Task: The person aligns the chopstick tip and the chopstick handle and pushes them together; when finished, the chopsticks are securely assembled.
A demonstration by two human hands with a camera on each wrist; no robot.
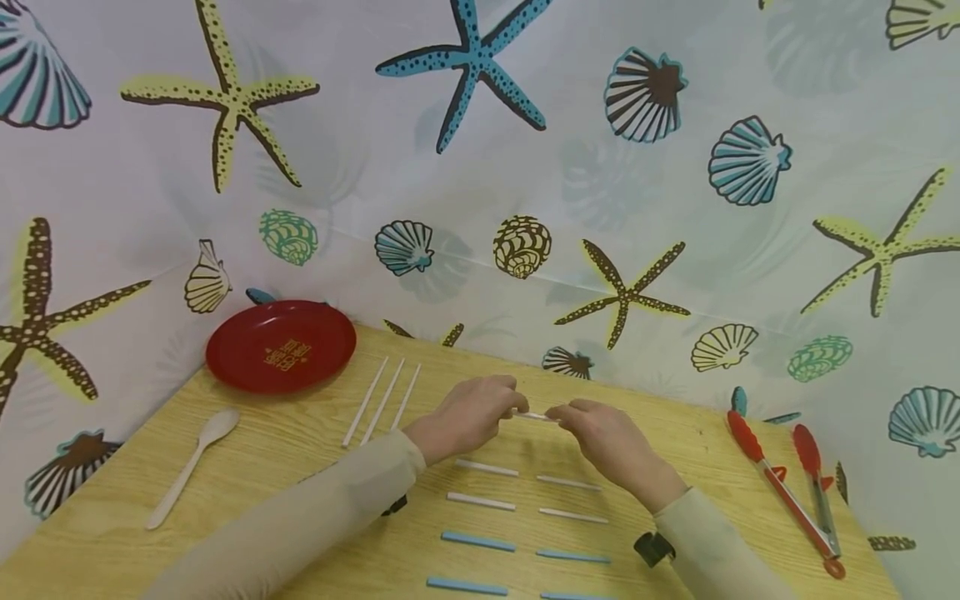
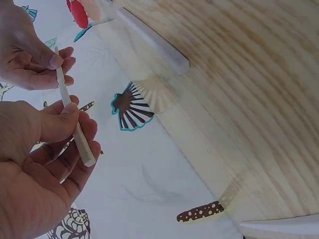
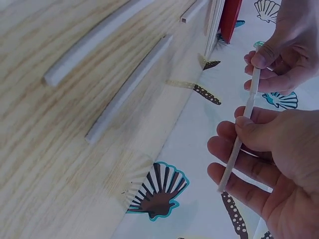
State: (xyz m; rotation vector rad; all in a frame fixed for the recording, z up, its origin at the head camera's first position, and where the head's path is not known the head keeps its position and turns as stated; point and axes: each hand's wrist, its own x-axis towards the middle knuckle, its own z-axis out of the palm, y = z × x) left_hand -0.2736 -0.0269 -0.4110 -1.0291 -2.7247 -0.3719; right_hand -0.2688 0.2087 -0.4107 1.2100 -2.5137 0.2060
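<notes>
Above the table both hands hold one white chopstick (image 1: 534, 416) between them. My left hand (image 1: 471, 414) pinches its thicker half between thumb and fingers. The thinner half is pinched by my right hand (image 1: 609, 440). In the right wrist view the two halves of the chopstick (image 3: 250, 97) meet in line at a step between the hands. Nearest below lie a thick white half (image 1: 487, 468) and a thin white half (image 1: 568, 482), with another white pair closer to me. Blue thick halves (image 1: 477, 542) and blue thin halves (image 1: 573, 556) lie nearer still.
Three long white chopsticks (image 1: 382, 400) lie side by side left of my left hand. Further left are a red plate (image 1: 281, 346) and a white spoon (image 1: 197, 454). Red-tipped tongs (image 1: 795, 500) lie at the right. A shell-patterned cloth (image 1: 480, 192) hangs behind the table.
</notes>
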